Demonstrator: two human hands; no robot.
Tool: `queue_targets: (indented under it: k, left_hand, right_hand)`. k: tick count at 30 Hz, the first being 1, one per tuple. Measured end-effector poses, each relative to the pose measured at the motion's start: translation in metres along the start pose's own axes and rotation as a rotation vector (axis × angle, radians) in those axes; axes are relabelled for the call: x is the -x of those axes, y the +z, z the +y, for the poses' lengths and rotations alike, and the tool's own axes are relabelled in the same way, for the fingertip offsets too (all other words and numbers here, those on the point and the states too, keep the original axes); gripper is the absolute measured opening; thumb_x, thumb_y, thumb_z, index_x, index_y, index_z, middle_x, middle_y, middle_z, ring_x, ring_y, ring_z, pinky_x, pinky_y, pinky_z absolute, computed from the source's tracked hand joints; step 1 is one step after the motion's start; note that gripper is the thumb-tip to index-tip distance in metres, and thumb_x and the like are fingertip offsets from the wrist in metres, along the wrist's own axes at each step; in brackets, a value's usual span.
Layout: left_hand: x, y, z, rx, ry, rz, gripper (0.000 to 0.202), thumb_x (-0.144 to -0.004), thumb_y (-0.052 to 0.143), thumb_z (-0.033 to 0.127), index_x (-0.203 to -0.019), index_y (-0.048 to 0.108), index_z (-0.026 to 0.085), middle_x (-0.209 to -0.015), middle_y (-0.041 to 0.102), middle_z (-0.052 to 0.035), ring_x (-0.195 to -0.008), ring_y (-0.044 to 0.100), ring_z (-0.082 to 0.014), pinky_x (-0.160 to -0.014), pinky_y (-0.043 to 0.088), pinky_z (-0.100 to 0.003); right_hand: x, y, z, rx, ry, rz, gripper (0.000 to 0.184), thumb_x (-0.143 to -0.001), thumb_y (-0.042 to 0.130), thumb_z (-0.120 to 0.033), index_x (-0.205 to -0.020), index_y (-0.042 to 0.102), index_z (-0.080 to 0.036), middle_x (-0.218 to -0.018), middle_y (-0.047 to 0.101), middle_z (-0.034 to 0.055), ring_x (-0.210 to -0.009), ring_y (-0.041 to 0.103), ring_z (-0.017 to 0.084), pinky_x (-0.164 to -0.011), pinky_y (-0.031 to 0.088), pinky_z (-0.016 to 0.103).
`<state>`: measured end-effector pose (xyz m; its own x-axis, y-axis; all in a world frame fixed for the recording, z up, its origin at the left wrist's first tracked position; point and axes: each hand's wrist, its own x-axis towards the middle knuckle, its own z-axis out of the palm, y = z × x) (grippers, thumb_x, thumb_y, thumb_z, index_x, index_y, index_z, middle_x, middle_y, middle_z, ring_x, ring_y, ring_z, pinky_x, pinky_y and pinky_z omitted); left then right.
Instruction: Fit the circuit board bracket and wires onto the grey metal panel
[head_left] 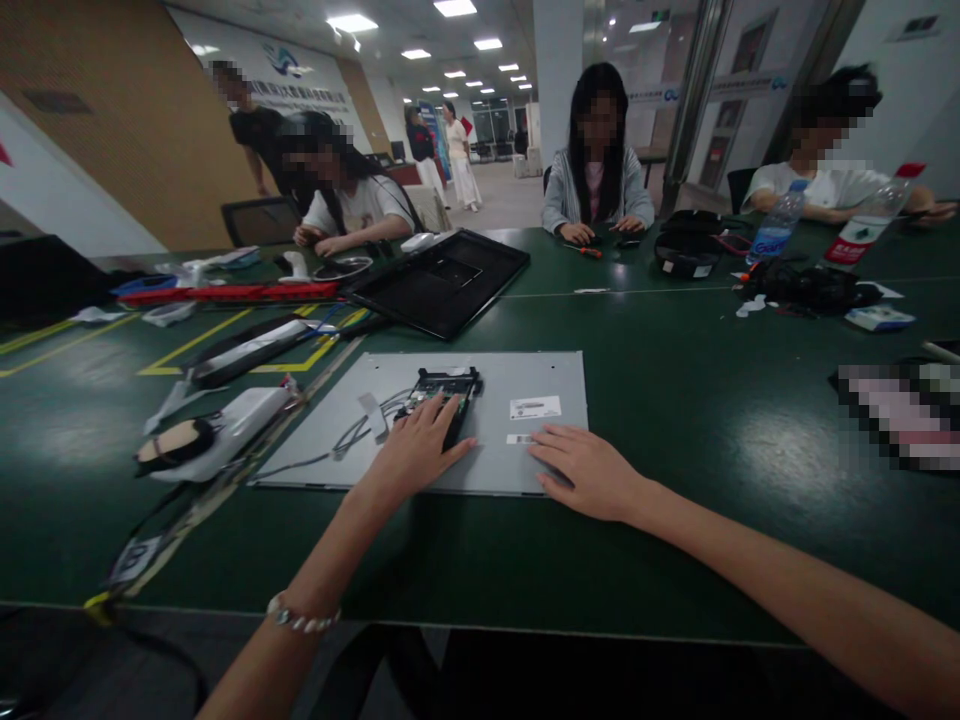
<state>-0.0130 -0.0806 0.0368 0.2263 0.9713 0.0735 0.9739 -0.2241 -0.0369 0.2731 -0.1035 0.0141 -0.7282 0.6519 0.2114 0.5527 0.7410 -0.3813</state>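
Note:
A flat grey metal display panel [487, 470] lies on the green table in front of me. On its middle sits a black frame with a circuit board [463, 383], partly hidden by my left hand [424, 440]. That hand rests over the frame with its fingers apart. Thin grey cables [360, 432] run leftward from the board across the panel, with a piece of tape on them. My right hand [589, 470] lies flat at the panel's right edge, fingers stretched towards a small white label. A larger white label [535, 407] is stuck just above it.
Behind the panel lies a black monitor cover [450, 280]. To the left are a white power strip-like object [247, 425], a black pouch [251, 350] and a red bar [229, 293]. Bottles [780, 225] and black gear [814, 288] stand far right. Several people sit across the table.

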Motion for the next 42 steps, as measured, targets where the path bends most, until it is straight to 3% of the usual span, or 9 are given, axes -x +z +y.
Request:
queue_targets:
  k: [9,14,18,25,34,36,39,42]
  left_hand:
    - [-0.004,0.004,-0.004,-0.111,0.012,-0.011,0.070,-0.092,0.040,0.057,-0.148,0.037,0.014,-0.151,0.038,-0.0185,-0.135,0.040,-0.0350,-0.108,0.035,-0.049]
    - [-0.007,0.009,-0.010,-0.137,-0.013,0.012,0.068,-0.093,0.037,0.057,-0.148,0.037,0.017,-0.150,0.040,-0.0164,-0.133,0.043,-0.0339,-0.106,0.037,-0.047]
    - [-0.021,0.010,-0.021,-0.141,-0.045,0.052,0.067,-0.094,0.034,0.056,-0.146,0.039,0.015,-0.146,0.044,-0.0178,-0.128,0.048,-0.0337,-0.103,0.039,-0.045]
    - [-0.060,0.011,-0.049,-0.132,-0.192,0.097,0.063,-0.093,0.034,0.058,-0.137,0.048,0.016,-0.132,0.055,-0.0187,-0.120,0.053,-0.0364,-0.095,0.043,-0.047]
    - [-0.069,0.008,-0.059,-0.115,-0.232,0.029,0.060,-0.093,0.034,0.058,-0.135,0.048,0.018,-0.136,0.053,-0.0187,-0.118,0.054,-0.0380,-0.095,0.041,-0.051]
    - [-0.079,0.004,-0.068,-0.109,-0.251,0.070,0.055,-0.095,0.031,0.054,-0.131,0.050,0.018,-0.132,0.057,-0.0181,-0.116,0.056,-0.0369,-0.095,0.040,-0.051]
    - [-0.103,0.000,-0.087,-0.077,-0.309,0.110,0.044,-0.097,0.031,0.035,-0.130,0.050,0.014,-0.120,0.064,-0.0187,-0.109,0.061,-0.0331,-0.090,0.044,-0.043]
    - [-0.128,0.002,-0.109,-0.027,-0.301,0.011,0.042,-0.093,0.036,0.019,-0.132,0.048,0.012,-0.119,0.065,-0.0178,-0.101,0.064,-0.0274,-0.083,0.044,-0.034]
  right_hand:
    - [-0.001,0.001,0.002,0.000,-0.021,0.003,0.051,-0.097,0.042,-0.041,-0.140,0.051,-0.014,-0.148,0.049,0.0122,-0.139,0.039,0.027,-0.114,0.032,0.047]
    - [-0.001,-0.002,0.007,-0.023,-0.053,-0.084,0.064,-0.095,0.042,-0.055,-0.146,0.043,-0.017,-0.155,0.038,0.0104,-0.144,0.030,0.029,-0.117,0.028,0.048]
    - [-0.001,-0.005,0.010,-0.051,-0.062,-0.149,0.070,-0.095,0.039,-0.060,-0.151,0.035,-0.019,-0.160,0.027,0.0082,-0.147,0.022,0.027,-0.119,0.022,0.048]
    - [-0.001,-0.005,0.011,-0.078,-0.052,-0.170,0.071,-0.095,0.038,-0.061,-0.153,0.031,-0.020,-0.161,0.022,0.0069,-0.148,0.018,0.027,-0.120,0.018,0.048]
    - [-0.002,-0.006,0.010,-0.063,-0.054,-0.163,0.071,-0.095,0.038,-0.060,-0.152,0.031,-0.019,-0.161,0.023,0.0082,-0.148,0.018,0.027,-0.119,0.019,0.048]
    - [-0.003,-0.006,0.010,-0.064,-0.063,-0.163,0.071,-0.095,0.038,-0.060,-0.152,0.032,-0.018,-0.161,0.023,0.0093,-0.148,0.018,0.027,-0.120,0.019,0.047]
    - [-0.002,-0.006,0.011,-0.068,-0.067,-0.163,0.070,-0.095,0.038,-0.059,-0.152,0.032,-0.019,-0.161,0.023,0.0086,-0.148,0.018,0.026,-0.120,0.018,0.046]
    - [-0.002,-0.005,0.011,-0.077,-0.056,-0.162,0.070,-0.096,0.037,-0.060,-0.152,0.032,-0.019,-0.161,0.023,0.0080,-0.148,0.018,0.026,-0.120,0.018,0.047]
